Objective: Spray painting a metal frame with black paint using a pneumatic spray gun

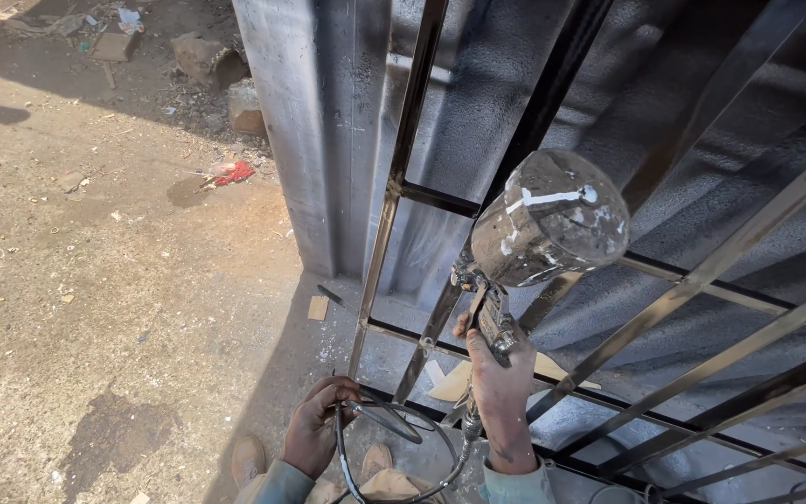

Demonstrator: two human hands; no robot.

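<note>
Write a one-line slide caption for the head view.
Right hand grips a paint-spattered metal spray gun against a metal bar grille, while left hand holds the looped black hose over dirt ground.

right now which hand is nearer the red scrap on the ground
Left. The left hand, gripping the black hose, is low on the side towards the red scrap. The right hand holds the spray gun further right, against the metal grille.

Bright sun falls across the packed dirt ground (114, 308), dusty and scattered with small scraps and a red bit of litter (232, 173). A grey metal wall (296, 121) rises on the right and throws deep shade, with broken stones (221, 75) lying near its base.
</note>
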